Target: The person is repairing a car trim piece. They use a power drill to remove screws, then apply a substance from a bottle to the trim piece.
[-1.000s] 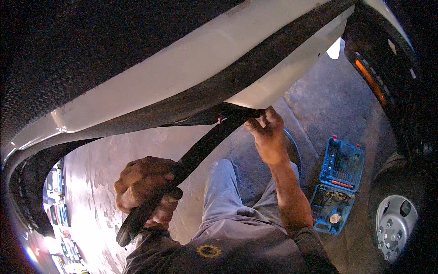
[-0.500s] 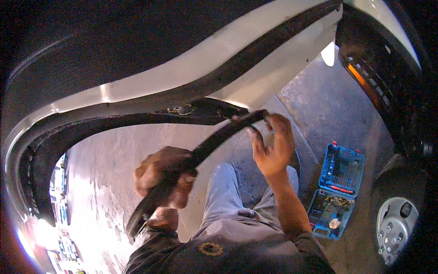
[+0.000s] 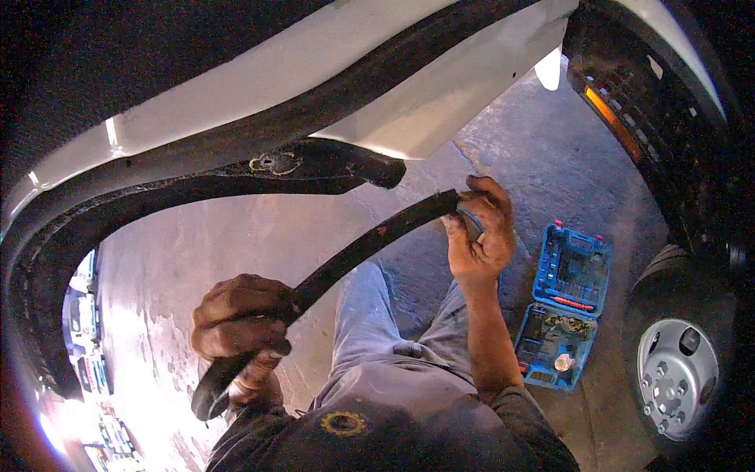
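While the left hand (image 3: pixel 240 322) grips a black strip (image 3: pixel 346 263), the right hand (image 3: pixel 480 232) clasps its end.

Worker in a dark shirt and grey trousers

Dark short-sleeved shirt (image 3: pixel 409 436) with a round yellow emblem (image 3: pixel 343 423) near the collar; faded grey trousers (image 3: pixel 377 330), creased at the knees; bare forearms and ungloved, grimy hands, left (image 3: pixel 240 326) and right (image 3: pixel 481 232).

The left hand (image 3: pixel 240 315) is closed in a fist around the lower end of the black trim strip (image 3: pixel 346 259). The right hand (image 3: pixel 481 228), arm raised and nearly straight, pinches the strip's upper end.
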`<state>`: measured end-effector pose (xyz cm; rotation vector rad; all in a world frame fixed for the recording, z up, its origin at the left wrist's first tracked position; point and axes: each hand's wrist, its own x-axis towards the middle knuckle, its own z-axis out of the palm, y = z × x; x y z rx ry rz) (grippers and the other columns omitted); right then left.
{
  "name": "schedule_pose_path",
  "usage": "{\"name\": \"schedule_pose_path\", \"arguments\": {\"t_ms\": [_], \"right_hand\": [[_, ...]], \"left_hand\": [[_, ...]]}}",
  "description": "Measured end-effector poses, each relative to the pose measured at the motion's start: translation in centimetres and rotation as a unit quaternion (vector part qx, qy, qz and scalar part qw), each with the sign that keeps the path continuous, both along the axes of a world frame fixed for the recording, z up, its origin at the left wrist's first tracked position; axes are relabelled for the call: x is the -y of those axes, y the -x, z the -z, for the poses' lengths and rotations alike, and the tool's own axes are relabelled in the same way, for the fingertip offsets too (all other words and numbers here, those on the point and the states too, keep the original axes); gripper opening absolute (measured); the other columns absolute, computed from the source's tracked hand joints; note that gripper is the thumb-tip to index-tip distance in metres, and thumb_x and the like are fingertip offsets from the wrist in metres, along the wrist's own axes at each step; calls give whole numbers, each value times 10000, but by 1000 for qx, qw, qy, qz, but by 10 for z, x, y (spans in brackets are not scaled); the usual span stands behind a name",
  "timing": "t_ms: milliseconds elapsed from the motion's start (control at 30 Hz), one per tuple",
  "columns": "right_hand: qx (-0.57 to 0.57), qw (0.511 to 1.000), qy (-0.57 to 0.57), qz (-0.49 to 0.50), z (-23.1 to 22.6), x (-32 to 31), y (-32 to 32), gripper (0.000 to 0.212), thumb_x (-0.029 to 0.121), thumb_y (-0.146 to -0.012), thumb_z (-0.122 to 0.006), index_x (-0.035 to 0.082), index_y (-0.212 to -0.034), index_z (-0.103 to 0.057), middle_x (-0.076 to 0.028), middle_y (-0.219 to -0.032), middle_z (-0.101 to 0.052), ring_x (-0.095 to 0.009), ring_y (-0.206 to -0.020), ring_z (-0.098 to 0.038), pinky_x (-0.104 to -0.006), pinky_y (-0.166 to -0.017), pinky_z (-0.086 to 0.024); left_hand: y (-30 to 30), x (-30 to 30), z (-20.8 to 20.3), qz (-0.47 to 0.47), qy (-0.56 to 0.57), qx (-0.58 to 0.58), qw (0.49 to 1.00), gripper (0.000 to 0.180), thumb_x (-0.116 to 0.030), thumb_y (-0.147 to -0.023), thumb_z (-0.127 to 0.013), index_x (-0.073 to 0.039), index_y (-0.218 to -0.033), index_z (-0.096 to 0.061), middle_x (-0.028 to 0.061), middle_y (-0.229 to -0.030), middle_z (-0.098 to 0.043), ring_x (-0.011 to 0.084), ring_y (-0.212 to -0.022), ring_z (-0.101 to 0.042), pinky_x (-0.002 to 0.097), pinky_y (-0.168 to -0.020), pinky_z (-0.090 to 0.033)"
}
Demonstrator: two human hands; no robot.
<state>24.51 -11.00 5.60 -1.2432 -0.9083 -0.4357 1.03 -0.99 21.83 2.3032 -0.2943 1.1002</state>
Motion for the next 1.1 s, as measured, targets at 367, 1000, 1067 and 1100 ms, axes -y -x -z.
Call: {"name": "schedule_pose_path", "arguments": {"t_ms": [367,1000,1067,1100], "right_hand": [[18,999,-7,-31,1,-31,11,396,91,-725,-802,41,-1078,-631,-172,-1079,-665,-375,-997,-640,-430,-888,-511],[-72,991,15,-113,1,-52,12,284,-70,-742,-730,16,-1009,-688,-155,-1001,-683,-229,-901,-670,-298,-794,-520],[-127,979,-4,-159,5,-54,12,249,-71,-762,-725,-3,-998,-686,-135,-995,-686,-194,-894,-664,-289,-791,-521],[-164,968,-16,-192,9,-56,12,230,-69,-773,-722,-13,-993,-686,-121,-990,-688,-176,-886,-660,-285,-787,-522]], "left_hand": [[33,-17,54,-172,236,59,955,343,-277,-862,-712,33,-955,-596,216,-847,-650,273,-634,-645,376,-547,-541],[23,13,66,-146,193,93,966,275,-194,-777,-759,37,-820,-617,200,-731,-653,307,-668,-681,368,-588,-560],[19,16,58,-71,159,46,984,268,-180,-778,-772,35,-829,-621,189,-728,-654,328,-640,-678,395,-582,-572],[13,20,54,-43,152,28,987,265,-174,-779,-776,35,-830,-621,186,-730,-655,334,-632,-677,400,-579,-575]]}}
